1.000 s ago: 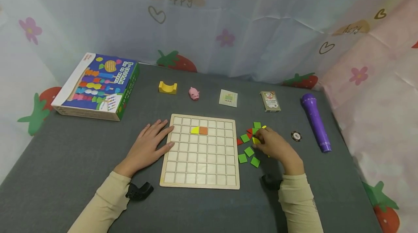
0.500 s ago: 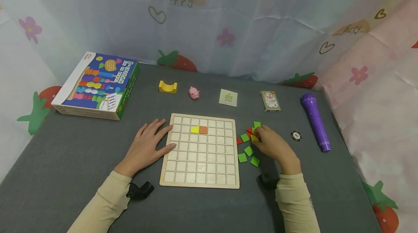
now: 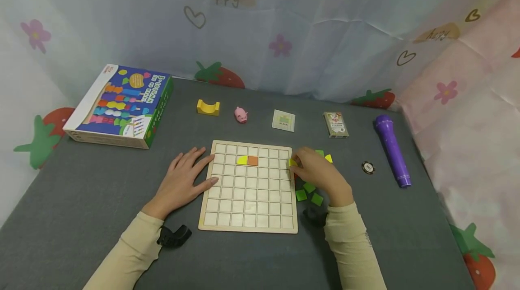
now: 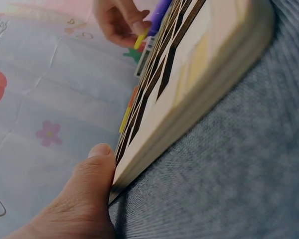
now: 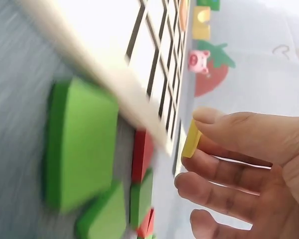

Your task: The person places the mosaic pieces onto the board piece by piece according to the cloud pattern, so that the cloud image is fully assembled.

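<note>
My left hand lies with its fingers spread at the left side of a wooden grid board, thumb and index fingertip on its edge. Between thumb and fingers, my right hand pinches a yellow tile over the board's right edge. Set side by side in the grid's second row are a yellow quarter-round tile and an orange square tile. Right of the board lie several green square tiles and red tiles, partly hidden under my right hand in the head view. Another yellow tile lies behind that hand.
Along the back stand a game box, a yellow arched block, a pink toy pig, a pattern card and a playing-card box. On the right are a poker chip and a purple microphone-shaped object.
My right hand has picked the yellow tile out of the loose pile and moved left with it to the board's right edge. The left hand has stayed in place.
</note>
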### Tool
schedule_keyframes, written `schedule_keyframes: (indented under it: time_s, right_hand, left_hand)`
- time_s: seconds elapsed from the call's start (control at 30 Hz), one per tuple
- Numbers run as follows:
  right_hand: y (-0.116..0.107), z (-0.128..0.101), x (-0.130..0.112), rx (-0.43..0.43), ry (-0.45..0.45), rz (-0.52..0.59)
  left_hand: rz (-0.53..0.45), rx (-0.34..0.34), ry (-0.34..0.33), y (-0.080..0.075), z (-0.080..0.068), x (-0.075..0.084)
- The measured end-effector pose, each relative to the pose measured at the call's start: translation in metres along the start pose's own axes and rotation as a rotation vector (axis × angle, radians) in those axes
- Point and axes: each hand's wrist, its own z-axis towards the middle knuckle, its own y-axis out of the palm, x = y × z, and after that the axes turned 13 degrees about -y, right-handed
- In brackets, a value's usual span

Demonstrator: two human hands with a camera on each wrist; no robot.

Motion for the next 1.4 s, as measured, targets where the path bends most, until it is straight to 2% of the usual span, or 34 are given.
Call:
schedule_keyframes:
  time_s: [0.13,0.57,0.9,1.4]
  right_hand:
    - [0.004,0.014,-0.005,-0.002,-0.032,-0.027]
    - [0.019,0.049,-0.021,-0.057,-0.027,-0.018]
    - [0.024,0.055,-0.031,-0.062,0.007,-0.027]
    - [0.027,0.059,-0.037,-0.051,-0.014,-0.046]
  left_hand:
    - [0.000,-0.003,-0.004,0.000,0.000,0.000]
    - [-0.003,0.000,0.001,0.000,0.001,0.000]
    - [-0.014,0.000,-0.001,-0.001,0.000,0.000]
    - [-0.008,0.003,0.006,-0.001,0.000,0.000]
